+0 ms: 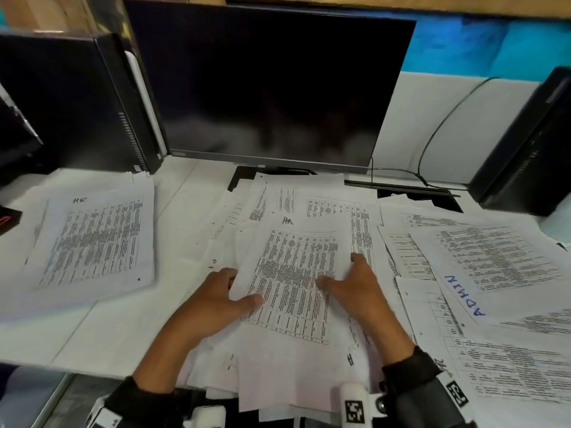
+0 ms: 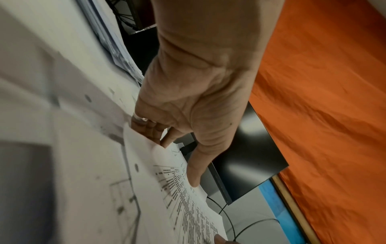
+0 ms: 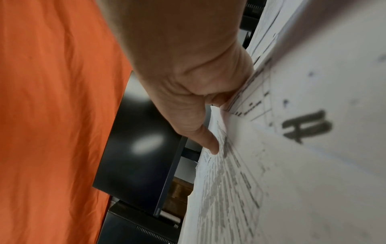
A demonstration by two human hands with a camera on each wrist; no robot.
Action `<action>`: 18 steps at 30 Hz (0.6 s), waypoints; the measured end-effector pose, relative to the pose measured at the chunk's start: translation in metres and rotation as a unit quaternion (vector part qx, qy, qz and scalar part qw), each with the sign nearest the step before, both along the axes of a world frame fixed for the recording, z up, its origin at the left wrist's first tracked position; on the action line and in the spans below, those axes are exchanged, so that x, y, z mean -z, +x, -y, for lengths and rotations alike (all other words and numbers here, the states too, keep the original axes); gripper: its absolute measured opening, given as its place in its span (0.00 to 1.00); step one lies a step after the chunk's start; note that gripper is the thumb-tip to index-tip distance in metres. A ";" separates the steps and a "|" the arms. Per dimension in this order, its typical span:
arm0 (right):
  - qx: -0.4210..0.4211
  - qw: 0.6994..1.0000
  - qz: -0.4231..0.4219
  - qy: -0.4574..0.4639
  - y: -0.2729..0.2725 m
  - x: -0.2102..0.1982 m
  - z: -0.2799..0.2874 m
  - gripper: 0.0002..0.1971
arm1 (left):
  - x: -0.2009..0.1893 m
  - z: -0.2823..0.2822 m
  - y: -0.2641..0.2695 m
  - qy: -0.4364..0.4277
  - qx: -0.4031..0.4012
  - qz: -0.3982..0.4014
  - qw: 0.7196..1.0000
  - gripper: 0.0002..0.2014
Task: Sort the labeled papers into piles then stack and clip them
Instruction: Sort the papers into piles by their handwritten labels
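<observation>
Top sheet (image 1: 296, 273) marked "HR", lying on the loose heap of papers (image 1: 309, 366) near the worktop's (image 1: 102, 329) front edge, midway along it. Left hand (image 1: 213, 299) pinching the sheet's left margin, thumb on top, fingers curled beneath. Right hand (image 1: 350, 288) pinching the right margin likewise, thumb on the print. Probably featherlight, limp, prone to sagging and creasing; slick against its neighbours, so likely to drag one along. Best taken by both side margins, as here, and kept flat. Fitting destination: HR pile (image 1: 92, 239) toward the left edge. ADMIN-marked sheets (image 1: 469, 298) spread toward the right edge.
</observation>
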State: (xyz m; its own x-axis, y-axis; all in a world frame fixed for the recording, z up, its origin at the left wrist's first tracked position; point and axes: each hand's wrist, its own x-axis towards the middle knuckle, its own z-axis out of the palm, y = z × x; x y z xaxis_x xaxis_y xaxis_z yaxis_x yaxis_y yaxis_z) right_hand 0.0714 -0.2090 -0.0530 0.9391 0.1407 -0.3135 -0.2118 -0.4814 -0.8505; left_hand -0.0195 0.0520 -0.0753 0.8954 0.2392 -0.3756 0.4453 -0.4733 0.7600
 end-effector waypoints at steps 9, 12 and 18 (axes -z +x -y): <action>0.005 0.999 -0.005 0.041 0.018 0.004 0.029 0.22 | -0.020 0.018 -0.007 -0.042 0.123 0.004 0.992 0.44; 0.034 0.997 -0.002 0.062 0.018 0.004 0.058 0.22 | -0.022 0.017 -0.007 -0.012 0.110 -0.021 0.994 0.42; 0.036 0.991 -0.026 0.123 0.004 0.007 0.082 0.26 | -0.020 0.017 -0.001 0.073 0.071 -0.012 0.995 0.34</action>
State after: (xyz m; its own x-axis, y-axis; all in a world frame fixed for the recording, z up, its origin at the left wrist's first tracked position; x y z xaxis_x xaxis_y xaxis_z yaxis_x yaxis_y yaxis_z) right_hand 0.0749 -0.2914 -0.0604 0.9330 0.1513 -0.3265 -0.2852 -0.2425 -0.9273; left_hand -0.0201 0.0347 -0.0552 0.9149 0.1643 -0.3688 0.3839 -0.6366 0.6688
